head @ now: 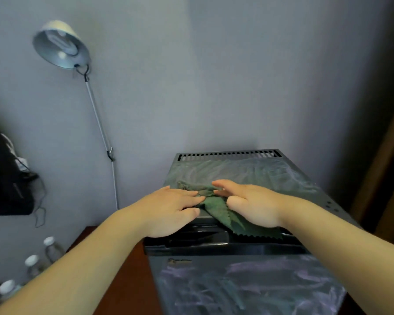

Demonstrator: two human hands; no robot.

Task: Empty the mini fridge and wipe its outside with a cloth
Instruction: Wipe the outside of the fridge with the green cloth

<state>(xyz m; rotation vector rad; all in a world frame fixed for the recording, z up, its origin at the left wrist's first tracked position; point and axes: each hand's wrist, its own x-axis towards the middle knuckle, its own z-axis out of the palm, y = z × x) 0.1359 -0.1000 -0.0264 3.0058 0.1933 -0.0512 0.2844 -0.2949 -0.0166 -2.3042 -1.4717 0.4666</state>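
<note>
A dark grey mini fridge stands against the wall with its door closed. Wet wipe streaks show on its top and on its front. A green cloth with a zigzag edge lies on the front part of the top and hangs a little over the door edge. My left hand lies flat with straight fingers on the cloth's left side. My right hand presses on the cloth's right side, fingers extended toward the left. The middle of the cloth is bunched between the two hands.
Three clear water bottles with white caps stand on the floor at lower left. A floor lamp leans against the wall to the left. A dark object sits at the left edge. A wooden panel borders the right.
</note>
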